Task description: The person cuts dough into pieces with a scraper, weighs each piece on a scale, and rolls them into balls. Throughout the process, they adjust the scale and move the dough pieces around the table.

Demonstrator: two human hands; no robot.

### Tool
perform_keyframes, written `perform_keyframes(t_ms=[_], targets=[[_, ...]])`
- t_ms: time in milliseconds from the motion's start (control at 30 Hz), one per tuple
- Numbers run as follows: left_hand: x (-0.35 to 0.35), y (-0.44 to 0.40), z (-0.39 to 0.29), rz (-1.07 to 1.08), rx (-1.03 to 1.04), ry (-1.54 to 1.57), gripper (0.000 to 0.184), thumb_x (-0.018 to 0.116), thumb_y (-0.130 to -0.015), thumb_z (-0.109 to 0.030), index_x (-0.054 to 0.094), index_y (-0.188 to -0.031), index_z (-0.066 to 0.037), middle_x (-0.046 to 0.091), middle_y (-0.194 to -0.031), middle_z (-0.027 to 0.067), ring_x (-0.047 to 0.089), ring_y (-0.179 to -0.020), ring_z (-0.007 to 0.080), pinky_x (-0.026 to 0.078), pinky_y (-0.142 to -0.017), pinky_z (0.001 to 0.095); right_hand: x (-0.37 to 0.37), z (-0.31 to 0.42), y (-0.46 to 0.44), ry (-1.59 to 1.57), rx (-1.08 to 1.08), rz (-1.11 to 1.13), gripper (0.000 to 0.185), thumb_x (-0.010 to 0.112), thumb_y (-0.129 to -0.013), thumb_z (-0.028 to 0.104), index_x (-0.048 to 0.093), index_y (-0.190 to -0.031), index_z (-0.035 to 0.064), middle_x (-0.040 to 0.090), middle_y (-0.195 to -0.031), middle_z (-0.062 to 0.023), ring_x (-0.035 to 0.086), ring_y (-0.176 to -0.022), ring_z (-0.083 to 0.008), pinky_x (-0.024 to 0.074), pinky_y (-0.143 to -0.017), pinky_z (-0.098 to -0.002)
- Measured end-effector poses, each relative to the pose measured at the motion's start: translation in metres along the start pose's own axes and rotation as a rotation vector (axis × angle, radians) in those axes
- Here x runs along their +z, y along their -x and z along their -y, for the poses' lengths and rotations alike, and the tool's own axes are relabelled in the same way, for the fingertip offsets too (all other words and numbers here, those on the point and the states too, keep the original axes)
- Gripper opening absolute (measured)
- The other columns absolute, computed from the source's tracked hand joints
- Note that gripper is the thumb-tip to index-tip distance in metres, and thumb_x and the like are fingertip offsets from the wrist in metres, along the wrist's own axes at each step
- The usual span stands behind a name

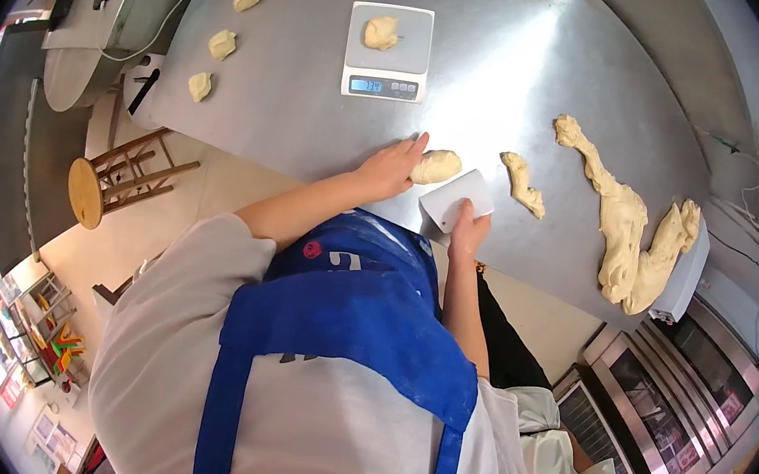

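Observation:
My left hand (392, 170) rests on the left end of a short dough piece (438, 166) on the metal table, its fingers stretched out. Just right of that piece, my right hand (470, 227) grips a flat white scraper (455, 201), thumb on its face. The scraper's upper edge lies close to the dough. Beyond my hands stands a white digital scale (384, 87) bearing a dough lump (381, 33). A narrow dough strip (523, 185) lies right of the scraper.
A large folded length of dough (623, 235) lies at the table's right. Several small dough lumps (222, 45) form a row along the left side. A wooden stool (87, 193) stands beyond the table's left edge, and ovens (658, 405) are at the lower right.

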State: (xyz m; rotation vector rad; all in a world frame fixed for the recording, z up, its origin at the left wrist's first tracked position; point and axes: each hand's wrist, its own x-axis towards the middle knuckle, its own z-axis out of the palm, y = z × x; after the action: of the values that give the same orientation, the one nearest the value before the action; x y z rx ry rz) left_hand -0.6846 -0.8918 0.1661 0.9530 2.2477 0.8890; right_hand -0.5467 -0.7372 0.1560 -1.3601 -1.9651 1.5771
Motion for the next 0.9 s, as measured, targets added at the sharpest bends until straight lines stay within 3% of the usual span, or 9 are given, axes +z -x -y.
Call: perform_keyframes(t_ms=[100,200,233,267,333,433,500,733,900], targets=[[0.000,0.015,0.005,-0.207,0.077,0.014,0.055,0.066,-0.077,-0.011,0.047,-0.129,-0.003,0.053,-0.118,0.0182,0.057,-0.102,0.0357,0.048,-0.087,0.0403,-0.014,0.012,-0.001,0.031,-0.189,-0.033,0.032,0.057,-0.087,0.013,0.056,-0.113,-0.0058,0.066,-0.095,-0.0154,0.063,-0.082,-0.0202,0.0501,-0.074,-0.0338],[0.002,0.007,0.027,-0.036,0.187,0.106,0.042,0.065,-0.078,-0.012,0.057,-0.118,-0.005,0.062,-0.103,0.0154,0.060,-0.094,0.0336,0.049,-0.083,0.0406,-0.014,0.066,0.012,0.216,-0.150,0.188,0.032,0.057,-0.087,0.015,0.056,-0.110,-0.0066,0.067,-0.087,-0.0160,0.064,-0.076,-0.0210,0.0505,-0.071,-0.0354],[0.003,0.004,0.030,-0.030,0.192,0.113,0.042,0.065,-0.078,-0.012,0.057,-0.118,-0.005,0.062,-0.103,0.0154,0.060,-0.094,0.0336,0.049,-0.083,0.0406,-0.006,0.057,0.009,0.254,-0.285,0.259,0.030,0.054,-0.087,0.016,0.057,-0.107,-0.0061,0.067,-0.083,-0.0221,0.067,-0.074,-0.0303,0.0510,-0.069,-0.0395],[-0.002,0.003,0.029,0.002,0.177,0.043,0.036,0.065,-0.078,-0.012,0.060,-0.113,-0.006,0.064,-0.097,0.0137,0.062,-0.089,0.0324,0.050,-0.080,0.0408,-0.001,0.064,0.014,0.260,-0.280,0.255,0.030,0.054,-0.087,0.016,0.057,-0.107,-0.0061,0.067,-0.083,-0.0221,0.067,-0.074,-0.0303,0.0510,-0.069,-0.0395],[-0.006,0.002,0.027,0.027,0.165,-0.027,0.030,0.065,-0.078,-0.013,0.064,-0.108,-0.008,0.066,-0.090,0.0120,0.063,-0.085,0.0313,0.051,-0.077,0.0410,0.013,0.089,0.026,0.399,-0.392,0.494,0.030,0.051,-0.086,0.016,0.056,-0.105,-0.0068,0.064,-0.085,-0.0286,0.064,-0.078,-0.0421,0.0506,-0.071,-0.0443],[-0.011,0.008,0.031,0.055,0.150,-0.206,0.028,0.066,-0.078,-0.016,0.065,-0.105,-0.010,0.067,-0.087,0.0110,0.064,-0.081,0.0299,0.051,-0.072,0.0411,0.031,0.091,0.033,0.541,-0.323,0.530,0.032,0.049,-0.085,0.015,0.054,-0.106,-0.0085,0.062,-0.084,-0.0305,0.061,-0.079,-0.0466,0.0494,-0.072,-0.0486],[-0.010,0.013,0.030,-0.062,0.135,-0.040,0.027,0.066,-0.078,-0.020,0.066,-0.103,-0.012,0.067,-0.086,0.0112,0.064,-0.079,0.0299,0.051,-0.070,0.0411,0.034,0.083,0.031,0.613,-0.307,0.530,0.032,0.048,-0.085,0.015,0.053,-0.106,-0.0095,0.062,-0.083,-0.0305,0.061,-0.079,-0.0462,0.0494,-0.072,-0.0490],[-0.010,0.002,0.037,-0.012,0.196,0.021,0.022,0.063,-0.081,-0.024,0.067,-0.099,-0.011,0.066,-0.084,0.0103,0.064,-0.077,0.0295,0.050,-0.069,0.0411,0.028,0.092,0.029,0.550,-0.317,0.501,0.030,0.048,-0.083,0.014,0.051,-0.101,-0.0101,0.061,-0.081,-0.0323,0.061,-0.078,-0.0466,0.0487,-0.072,-0.0506],[-0.013,0.003,0.050,0.011,0.370,-0.281,0.010,0.061,-0.081,-0.022,0.064,-0.082,-0.013,0.063,-0.078,0.0059,0.063,-0.073,0.0261,0.051,-0.067,0.0397,0.043,0.088,0.031,0.654,-0.275,0.586,0.029,0.049,-0.084,0.015,0.051,-0.099,-0.0097,0.061,-0.082,-0.0319,0.061,-0.079,-0.0469,0.0490,-0.073,-0.0506]])
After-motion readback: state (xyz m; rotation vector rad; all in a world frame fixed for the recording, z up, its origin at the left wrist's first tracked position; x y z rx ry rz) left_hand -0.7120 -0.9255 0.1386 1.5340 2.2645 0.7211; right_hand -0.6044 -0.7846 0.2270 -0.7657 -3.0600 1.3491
